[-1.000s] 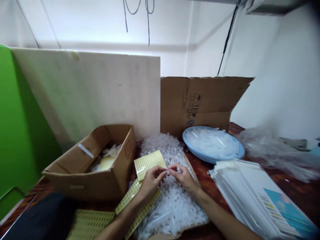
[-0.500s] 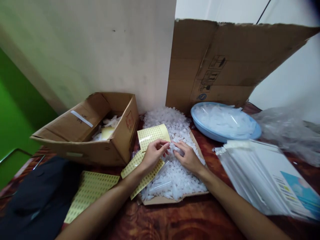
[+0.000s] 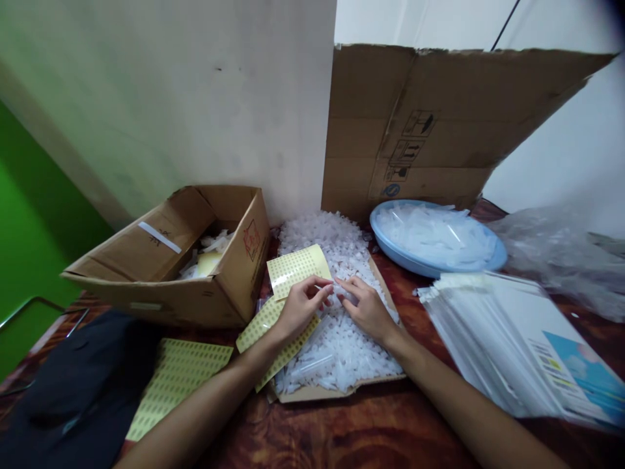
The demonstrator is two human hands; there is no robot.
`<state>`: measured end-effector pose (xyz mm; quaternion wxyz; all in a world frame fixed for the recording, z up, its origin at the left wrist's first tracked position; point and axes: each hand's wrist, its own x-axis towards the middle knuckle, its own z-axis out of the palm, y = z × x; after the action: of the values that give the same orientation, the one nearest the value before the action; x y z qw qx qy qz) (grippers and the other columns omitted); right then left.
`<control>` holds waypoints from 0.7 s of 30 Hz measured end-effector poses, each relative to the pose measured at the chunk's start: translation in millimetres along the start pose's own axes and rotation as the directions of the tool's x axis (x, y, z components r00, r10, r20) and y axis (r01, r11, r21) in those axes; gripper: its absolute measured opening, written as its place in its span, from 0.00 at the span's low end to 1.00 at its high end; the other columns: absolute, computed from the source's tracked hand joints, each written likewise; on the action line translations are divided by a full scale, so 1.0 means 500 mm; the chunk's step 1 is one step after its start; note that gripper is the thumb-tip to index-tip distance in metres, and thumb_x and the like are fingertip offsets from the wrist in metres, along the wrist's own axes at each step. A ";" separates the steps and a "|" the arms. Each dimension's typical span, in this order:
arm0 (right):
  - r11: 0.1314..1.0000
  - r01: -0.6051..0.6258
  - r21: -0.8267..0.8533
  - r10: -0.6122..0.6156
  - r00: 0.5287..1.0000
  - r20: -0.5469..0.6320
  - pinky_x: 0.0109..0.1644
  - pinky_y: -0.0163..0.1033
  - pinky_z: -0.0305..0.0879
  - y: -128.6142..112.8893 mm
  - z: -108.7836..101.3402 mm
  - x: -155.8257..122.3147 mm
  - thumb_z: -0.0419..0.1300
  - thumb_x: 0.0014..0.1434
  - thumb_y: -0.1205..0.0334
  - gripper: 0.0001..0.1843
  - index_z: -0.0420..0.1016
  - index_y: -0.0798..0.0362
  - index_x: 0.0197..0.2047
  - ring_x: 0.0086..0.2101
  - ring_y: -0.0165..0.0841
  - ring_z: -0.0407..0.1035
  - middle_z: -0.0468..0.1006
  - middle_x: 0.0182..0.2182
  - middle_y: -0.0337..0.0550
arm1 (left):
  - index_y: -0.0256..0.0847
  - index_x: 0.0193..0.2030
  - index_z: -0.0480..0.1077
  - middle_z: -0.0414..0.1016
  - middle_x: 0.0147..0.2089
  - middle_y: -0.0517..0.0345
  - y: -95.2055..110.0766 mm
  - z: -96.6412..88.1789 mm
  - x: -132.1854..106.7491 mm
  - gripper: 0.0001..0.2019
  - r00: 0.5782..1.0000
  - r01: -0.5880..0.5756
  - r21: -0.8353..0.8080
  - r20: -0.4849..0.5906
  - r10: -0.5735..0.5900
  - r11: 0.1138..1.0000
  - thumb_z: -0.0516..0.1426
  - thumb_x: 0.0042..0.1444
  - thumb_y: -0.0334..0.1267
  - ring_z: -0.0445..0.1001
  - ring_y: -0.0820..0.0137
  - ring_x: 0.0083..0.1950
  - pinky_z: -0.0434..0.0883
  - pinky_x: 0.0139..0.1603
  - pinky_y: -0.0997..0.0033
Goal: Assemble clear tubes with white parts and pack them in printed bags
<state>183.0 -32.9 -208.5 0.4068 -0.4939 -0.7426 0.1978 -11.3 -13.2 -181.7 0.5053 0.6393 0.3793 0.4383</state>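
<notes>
My left hand (image 3: 299, 305) and my right hand (image 3: 365, 309) meet fingertip to fingertip over a heap of small white plastic pieces (image 3: 336, 326) lying on a flat cardboard sheet (image 3: 317, 392). Both hands pinch a small clear plastic piece (image 3: 336, 290) between them. Yellow sticker sheets (image 3: 295, 267) lie under and behind my left hand, and another yellow sheet (image 3: 178, 378) lies nearer to me on the left.
An open cardboard box (image 3: 168, 257) with scraps stands to the left. A blue basin (image 3: 432, 238) of clear pieces sits at the back right before an upright cardboard flap (image 3: 439, 124). A stack of printed white sleeves (image 3: 517, 345) lies right; dark cloth (image 3: 73, 391) lies left.
The camera tipped down from the wall toward the table, then held still. My hands stay together over the white pieces, with the fingers shifting slightly on the small piece.
</notes>
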 end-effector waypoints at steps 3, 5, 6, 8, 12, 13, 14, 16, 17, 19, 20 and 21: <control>1.000 0.011 -0.012 -0.011 1.000 -0.023 0.47 0.44 0.69 -0.001 -0.002 -0.001 0.59 0.66 0.66 0.25 0.74 0.53 0.66 0.40 0.40 0.72 0.74 0.39 0.45 | 0.35 0.45 0.78 0.79 0.31 0.56 0.001 0.002 -0.001 0.15 1.000 -0.015 0.027 0.003 0.014 1.000 0.62 0.63 0.47 0.75 0.71 0.28 0.69 0.29 0.74; 1.000 0.019 -0.015 -0.019 0.999 -0.037 0.47 0.44 0.70 -0.002 -0.003 -0.001 0.59 0.66 0.66 0.25 0.75 0.54 0.66 0.39 0.39 0.72 0.73 0.38 0.45 | 0.35 0.45 0.78 0.79 0.31 0.56 0.001 0.002 -0.001 0.15 1.000 -0.021 0.033 -0.006 0.021 0.999 0.62 0.64 0.47 0.75 0.71 0.28 0.69 0.29 0.74; 1.000 0.024 -0.015 -0.024 0.999 -0.044 0.47 0.44 0.70 -0.003 -0.003 0.000 0.60 0.66 0.66 0.25 0.75 0.54 0.65 0.38 0.39 0.72 0.73 0.38 0.44 | 0.35 0.45 0.78 0.78 0.31 0.56 0.001 0.003 -0.001 0.15 1.000 -0.022 0.033 -0.013 0.022 0.999 0.62 0.64 0.47 0.75 0.71 0.28 0.69 0.29 0.74; 0.999 0.031 -0.016 -0.032 0.998 -0.056 0.46 0.44 0.70 -0.004 -0.003 0.000 0.60 0.66 0.66 0.25 0.75 0.54 0.65 0.38 0.39 0.72 0.72 0.37 0.44 | 0.36 0.45 0.78 0.78 0.30 0.57 0.000 0.003 -0.001 0.15 0.999 -0.022 0.028 -0.036 0.023 0.999 0.61 0.64 0.47 0.74 0.71 0.28 0.69 0.29 0.74; 0.999 0.037 -0.023 -0.038 0.996 -0.075 0.45 0.45 0.71 -0.006 -0.004 0.000 0.61 0.65 0.66 0.23 0.77 0.53 0.64 0.37 0.40 0.71 0.72 0.36 0.43 | 0.36 0.44 0.77 0.77 0.30 0.57 -0.001 0.003 0.000 0.14 0.998 -0.020 0.021 -0.058 0.022 1.000 0.61 0.64 0.47 0.74 0.71 0.28 0.70 0.30 0.74; 0.999 0.040 -0.025 -0.041 0.996 -0.075 0.45 0.45 0.71 -0.005 -0.004 0.000 0.61 0.65 0.66 0.23 0.77 0.53 0.63 0.37 0.40 0.71 0.72 0.35 0.43 | 0.36 0.44 0.77 0.77 0.30 0.57 -0.002 0.003 0.000 0.14 0.998 -0.022 0.026 -0.050 0.023 0.999 0.61 0.64 0.47 0.74 0.71 0.28 0.70 0.30 0.74; 0.999 0.043 -0.026 -0.045 0.996 -0.074 0.45 0.45 0.71 -0.005 -0.004 0.000 0.61 0.65 0.66 0.23 0.77 0.53 0.64 0.36 0.40 0.72 0.72 0.35 0.43 | 0.36 0.45 0.78 0.77 0.30 0.57 -0.002 0.002 0.001 0.14 0.999 -0.024 0.034 -0.038 0.025 0.999 0.61 0.64 0.46 0.74 0.71 0.28 0.70 0.30 0.74; 0.998 0.054 -0.024 -0.055 0.996 -0.066 0.45 0.44 0.71 -0.004 -0.004 -0.001 0.61 0.65 0.66 0.24 0.76 0.53 0.64 0.37 0.39 0.72 0.72 0.36 0.43 | 0.36 0.45 0.78 0.78 0.30 0.57 -0.002 0.002 0.001 0.14 0.999 -0.034 0.055 -0.015 0.035 0.998 0.61 0.64 0.46 0.74 0.71 0.28 0.70 0.30 0.74; 0.998 0.060 -0.022 -0.062 0.996 -0.059 0.46 0.44 0.71 -0.004 -0.004 -0.001 0.61 0.65 0.66 0.24 0.76 0.52 0.64 0.38 0.39 0.72 0.73 0.36 0.44 | 0.36 0.46 0.79 0.78 0.31 0.56 -0.002 0.002 0.001 0.14 0.999 -0.042 0.064 -0.007 0.042 0.997 0.60 0.65 0.46 0.74 0.71 0.28 0.70 0.30 0.73; 0.997 0.072 -0.015 -0.073 0.996 -0.046 0.47 0.44 0.71 -0.007 -0.005 -0.001 0.61 0.65 0.67 0.25 0.75 0.52 0.64 0.39 0.40 0.72 0.73 0.38 0.44 | 0.36 0.46 0.79 0.78 0.31 0.56 0.000 0.002 0.000 0.14 0.998 -0.057 0.077 0.006 0.056 0.995 0.60 0.65 0.46 0.74 0.71 0.28 0.70 0.31 0.73; 0.997 0.077 -0.010 -0.077 0.996 -0.041 0.47 0.44 0.71 -0.008 -0.006 -0.001 0.61 0.64 0.67 0.25 0.75 0.52 0.64 0.40 0.40 0.72 0.73 0.39 0.44 | 0.37 0.47 0.79 0.78 0.32 0.56 0.001 0.002 -0.001 0.14 0.998 -0.062 0.083 0.012 0.061 0.995 0.60 0.65 0.46 0.74 0.71 0.28 0.70 0.31 0.73; 0.997 0.080 -0.005 -0.081 0.996 -0.040 0.48 0.44 0.71 -0.011 -0.006 -0.001 0.61 0.64 0.68 0.25 0.74 0.51 0.64 0.40 0.40 0.72 0.73 0.39 0.44 | 0.37 0.47 0.79 0.78 0.32 0.56 0.002 0.003 -0.001 0.14 0.998 -0.065 0.085 0.016 0.064 0.994 0.60 0.65 0.46 0.74 0.71 0.28 0.70 0.31 0.73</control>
<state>182.6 -35.8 -203.1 0.4284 -0.4682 -0.7539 0.1699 -10.1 -14.3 -180.7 0.4655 0.6752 0.3735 0.4335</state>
